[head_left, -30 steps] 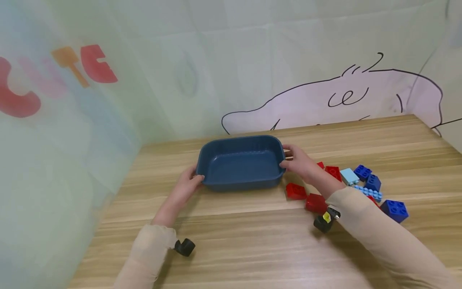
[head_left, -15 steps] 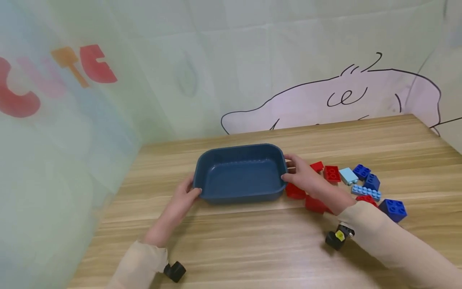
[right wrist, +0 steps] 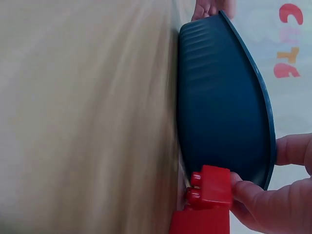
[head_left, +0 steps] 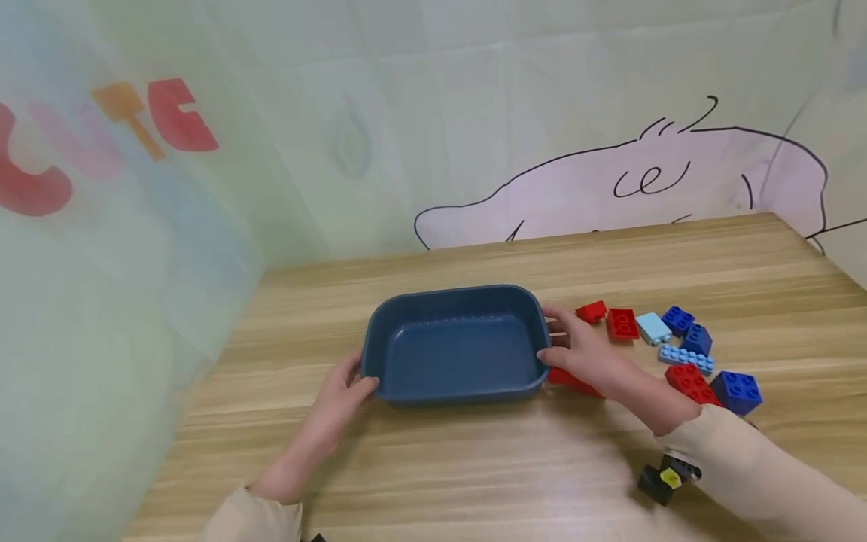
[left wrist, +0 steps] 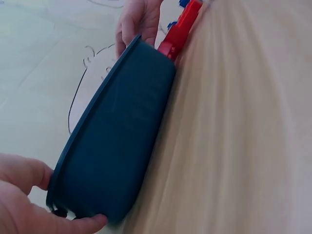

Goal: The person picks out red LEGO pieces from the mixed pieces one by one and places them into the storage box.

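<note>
Pinching the blue tray (head_left: 460, 357) at both ends with left hand (head_left: 343, 391) and right hand (head_left: 588, 352), down at the tabletop (head_left: 474, 474). Could easily shove those red bricks (right wrist: 215, 187) if slid right, imo.

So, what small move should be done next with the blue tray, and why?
Perhaps settle the blue tray gently onto the table: the left grip and right grip hold its ends, its base looks on or very near the table, and red bricks close to its right end leave little room that way.
</note>
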